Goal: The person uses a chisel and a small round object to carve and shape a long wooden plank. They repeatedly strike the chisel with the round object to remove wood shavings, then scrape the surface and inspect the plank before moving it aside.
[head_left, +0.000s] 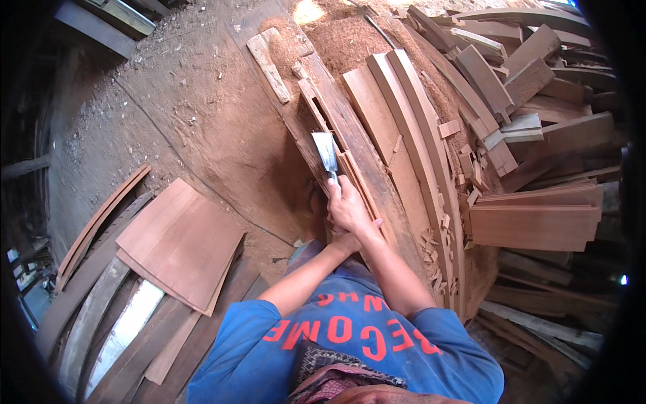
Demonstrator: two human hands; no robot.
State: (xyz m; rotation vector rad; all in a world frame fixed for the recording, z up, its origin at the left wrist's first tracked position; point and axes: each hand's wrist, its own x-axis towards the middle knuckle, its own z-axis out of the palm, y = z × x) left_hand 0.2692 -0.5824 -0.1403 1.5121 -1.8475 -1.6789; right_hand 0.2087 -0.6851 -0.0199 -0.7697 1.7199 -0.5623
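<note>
My right hand is closed around the handle of a tool with a flared, shiny steel blade, whose broad end points away from me. Its exact kind is not clear. The blade is over a narrow wooden piece with long slots cut in it, which lies lengthwise on a thick, dark plank. Crossing beneath my right wrist, my left hand is closed about the near part of the slotted piece. Most of its fingers are hidden, with one fingertip showing at the right side.
A rough wood block rests at the plank's far end. Long curved boards lie right of it, among shavings and offcuts. Stacked boards and piled timber fill the right side. Wide panels sit at left; a cable crosses the dusty ground.
</note>
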